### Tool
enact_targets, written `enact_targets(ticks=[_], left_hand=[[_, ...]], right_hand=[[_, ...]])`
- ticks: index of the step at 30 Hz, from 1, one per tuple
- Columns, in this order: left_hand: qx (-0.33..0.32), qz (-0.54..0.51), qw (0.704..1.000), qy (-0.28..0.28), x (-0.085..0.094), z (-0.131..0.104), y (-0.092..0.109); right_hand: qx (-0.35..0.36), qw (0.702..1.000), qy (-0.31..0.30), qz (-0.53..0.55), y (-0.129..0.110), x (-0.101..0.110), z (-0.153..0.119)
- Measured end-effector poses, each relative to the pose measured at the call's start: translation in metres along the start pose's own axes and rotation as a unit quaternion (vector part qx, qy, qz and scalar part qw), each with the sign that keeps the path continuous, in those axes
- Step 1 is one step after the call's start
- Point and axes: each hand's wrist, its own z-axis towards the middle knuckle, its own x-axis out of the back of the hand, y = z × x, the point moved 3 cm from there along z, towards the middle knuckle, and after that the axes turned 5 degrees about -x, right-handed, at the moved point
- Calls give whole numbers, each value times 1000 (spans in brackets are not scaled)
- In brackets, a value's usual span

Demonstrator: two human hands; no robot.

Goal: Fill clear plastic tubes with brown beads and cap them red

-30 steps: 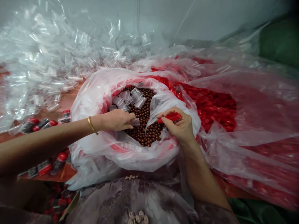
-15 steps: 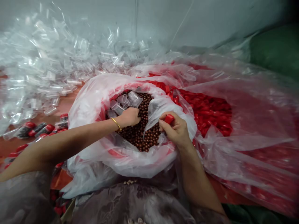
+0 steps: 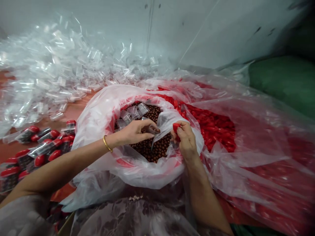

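Observation:
My left hand (image 3: 139, 131), with a gold bangle at the wrist, is closed round a clear plastic container (image 3: 154, 129) that has brown balls in it. Its open mouth points right, towards my right hand (image 3: 185, 137). A red cap (image 3: 175, 127) is pinched between the fingers of my right hand, a short gap from the container. Below both hands lies a mass of small brown balls (image 3: 154, 149) in a basin-like holder lined with a whitish plastic bag (image 3: 98, 108). Several empty clear containers (image 3: 134, 112) rest on the balls at the back left.
Filled containers with red caps (image 3: 46, 147) lie at the left on the reddish surface. A big heap of clear containers (image 3: 49, 72) spreads behind them. Right of the basin, a clear plastic bag (image 3: 246, 131) holds many red caps (image 3: 216, 127). A pale wall (image 3: 172, 29) stands behind.
My left hand has risen out of the balls and shifted right, now showing the container with balls in it. My right hand has turned the red cap towards it. The view has shifted slightly.

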Motion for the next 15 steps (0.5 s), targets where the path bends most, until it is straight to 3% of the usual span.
enact_targets(ticks=[4, 10, 15], left_hand=[[-7, -35, 999, 33, -3, -3, 2], [50, -181, 982, 6, -8, -3, -2], [49, -226, 973, 12, -4, -1, -2]], right_hand=[[24, 998, 16, -64, -4, 0, -2], [46, 991, 64, -111, -10, -5, -3], [45, 997, 16, -62, -25, -27, 0]])
